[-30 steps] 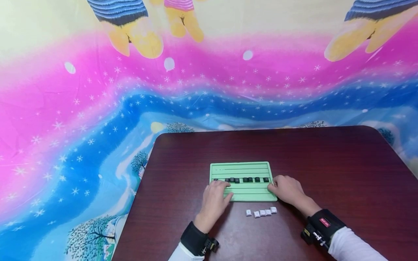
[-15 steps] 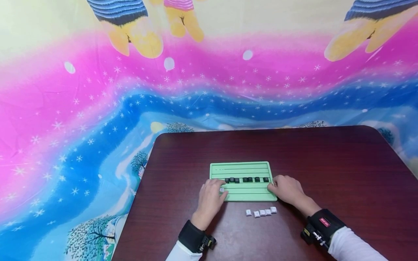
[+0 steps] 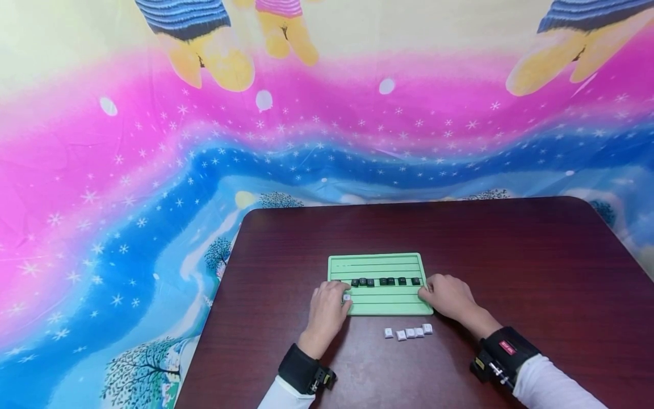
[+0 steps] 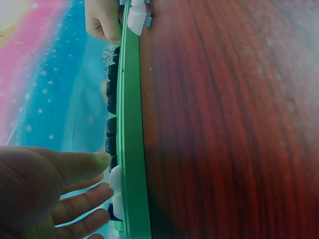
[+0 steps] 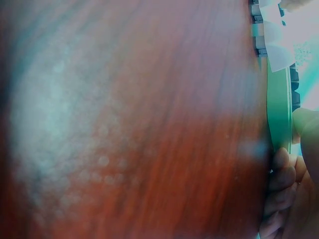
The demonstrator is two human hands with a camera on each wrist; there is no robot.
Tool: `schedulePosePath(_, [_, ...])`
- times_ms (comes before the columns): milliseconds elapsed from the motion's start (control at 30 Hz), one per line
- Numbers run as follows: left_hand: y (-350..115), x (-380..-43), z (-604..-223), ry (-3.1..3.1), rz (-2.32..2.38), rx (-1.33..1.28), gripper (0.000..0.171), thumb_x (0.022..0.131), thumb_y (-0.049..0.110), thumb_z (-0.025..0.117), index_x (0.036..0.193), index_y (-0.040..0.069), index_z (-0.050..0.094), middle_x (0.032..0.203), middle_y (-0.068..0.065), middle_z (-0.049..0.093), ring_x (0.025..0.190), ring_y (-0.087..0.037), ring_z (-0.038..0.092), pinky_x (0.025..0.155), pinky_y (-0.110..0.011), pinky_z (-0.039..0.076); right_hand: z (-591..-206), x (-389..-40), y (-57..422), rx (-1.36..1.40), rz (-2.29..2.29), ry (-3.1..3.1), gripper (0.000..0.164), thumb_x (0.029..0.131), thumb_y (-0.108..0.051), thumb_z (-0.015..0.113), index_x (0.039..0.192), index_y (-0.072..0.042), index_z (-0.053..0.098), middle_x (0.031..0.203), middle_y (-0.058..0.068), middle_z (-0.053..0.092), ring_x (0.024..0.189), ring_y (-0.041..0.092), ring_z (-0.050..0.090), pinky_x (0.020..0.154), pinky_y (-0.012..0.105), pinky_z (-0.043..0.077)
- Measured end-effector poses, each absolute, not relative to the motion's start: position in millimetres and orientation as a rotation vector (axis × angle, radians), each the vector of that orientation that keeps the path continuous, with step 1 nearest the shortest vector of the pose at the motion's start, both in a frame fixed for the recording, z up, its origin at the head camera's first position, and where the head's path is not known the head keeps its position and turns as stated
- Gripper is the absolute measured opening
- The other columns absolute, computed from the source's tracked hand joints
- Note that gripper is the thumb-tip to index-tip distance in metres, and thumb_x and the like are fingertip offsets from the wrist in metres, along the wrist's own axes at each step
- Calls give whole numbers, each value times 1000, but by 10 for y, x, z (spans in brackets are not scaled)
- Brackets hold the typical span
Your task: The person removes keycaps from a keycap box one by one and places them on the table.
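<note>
A light green ridged tray (image 3: 390,308) lies on the table with a row of black keycaps (image 3: 390,281) across its middle. My left hand (image 3: 327,309) is over the tray's left end, thumb and fingers apart and nearly straight. A white keycap (image 3: 347,297) shows between its thumb and index finger. In the left wrist view, fingertips are right at two white keycaps (image 4: 116,205), and the thumb lies above them. My right hand (image 3: 451,296) holds the tray's right edge, thumb on top; in the right wrist view its fingers (image 5: 283,178) curl beside the tray's corner.
Several loose white keycaps (image 3: 410,333) lie on the dark wooden table (image 3: 511,244) in front of the tray. A patterned cloth (image 3: 357,142) hangs behind the table's far edge. Each wrist wears a black band with a camera.
My left hand has moved slightly left and toward me, its thumb drawn back, bringing the white keycap on the tray into view. The right hand and tray stay in place.
</note>
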State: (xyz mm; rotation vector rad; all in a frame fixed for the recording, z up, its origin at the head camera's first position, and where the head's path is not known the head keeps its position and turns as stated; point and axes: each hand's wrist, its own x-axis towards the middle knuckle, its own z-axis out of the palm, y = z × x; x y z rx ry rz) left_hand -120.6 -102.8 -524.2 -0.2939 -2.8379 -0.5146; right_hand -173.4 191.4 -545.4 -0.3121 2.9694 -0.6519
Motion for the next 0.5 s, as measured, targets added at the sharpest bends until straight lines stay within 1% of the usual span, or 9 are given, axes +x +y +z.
schedulePosePath(333, [-1044, -1227, -5293, -2835, -473, -293, 25, 81, 18, 84, 105, 15, 77, 102, -1, 76, 99, -21, 67, 79, -34, 50, -5468, -1744, 1919, -313, -639, 2970, 38, 84, -23, 60, 56, -20, 34, 53, -9, 26, 51, 10, 24, 48, 26, 17])
schedulePosePath(500, [-1044, -1229, -5323, -2842, -466, -294, 22, 82, 18, 83, 104, 14, 78, 100, 0, 76, 98, -21, 67, 79, -34, 50, -5453, -1741, 1916, -314, -641, 2966, 38, 84, -22, 60, 56, -21, 34, 53, -9, 26, 51, 10, 24, 48, 26, 17])
